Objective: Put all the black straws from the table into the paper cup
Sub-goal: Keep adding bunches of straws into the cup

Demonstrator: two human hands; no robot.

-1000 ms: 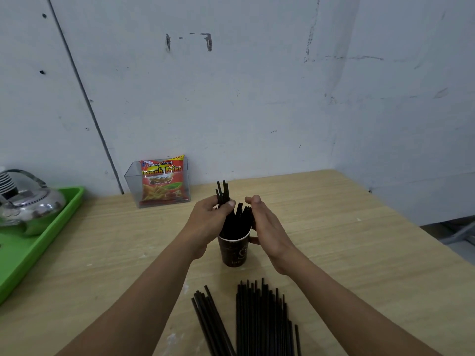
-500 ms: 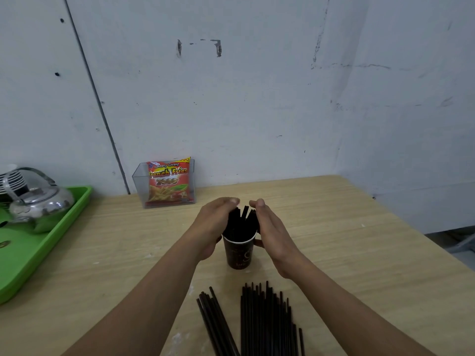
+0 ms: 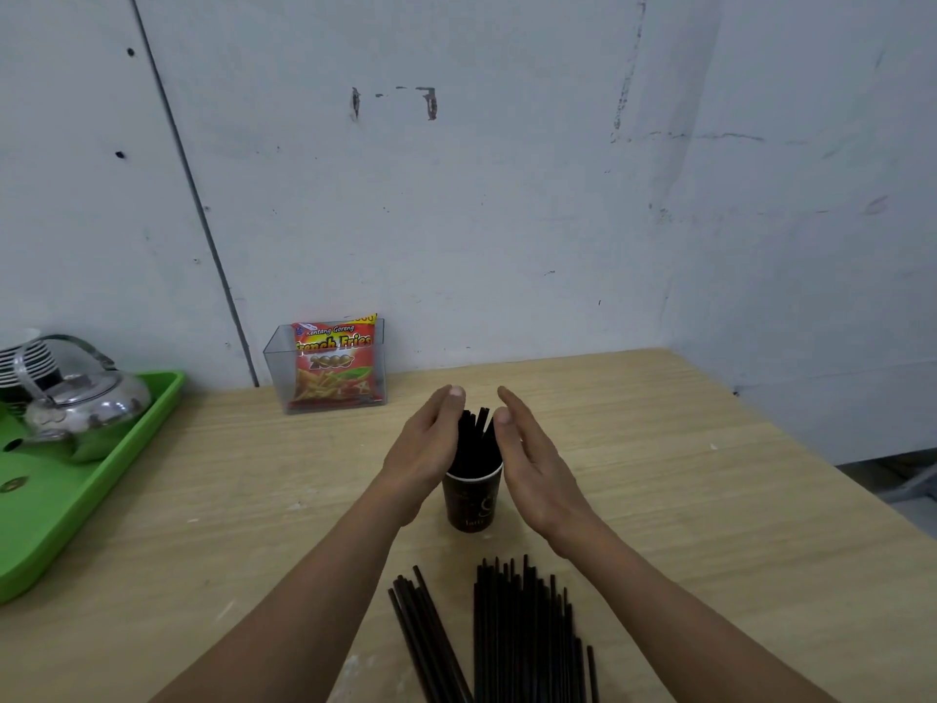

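Black straws (image 3: pixel 525 636), most of them, lie flat on the surface (image 3: pixel 735 525) at the near edge, as a wide bundle w/ tips pointing toward the paper cup (image 3: pixel 471 504). A smaller bundle (image 3: pixel 431 641) lies just left of it, a bit slanted. An upright bunch (image 3: pixel 474 436) stands already inside the cup, fanned at the top, w/ a good part out above the rim. The cup is upright, mid-surface.

Left hand (image 3: pixel 428 449) and right hand (image 3: pixel 535 464) are both released: fingers straight, palms facing each other, one at each side of the upright bunch, grasping nothing. The left palm seems to touch the straws; for the right one I cannot tell if there is contact, it is just beside. I think they are held so to gather the bunch & stop it from spreading or tipping the light cup, i.e. the step is tidying what is in the cup. The task is far from done, judging by the piles. The next move prob. needs a hand down to the near bundles, which lie close for easy reach.

At the left a green tray (image 3: pixel 76 504) carries a metal kettle (image 3: pixel 83 403); at the wall a clear box (image 3: pixel 276 370) holds a snack packet (image 3: pixel 334 365), not part of the job
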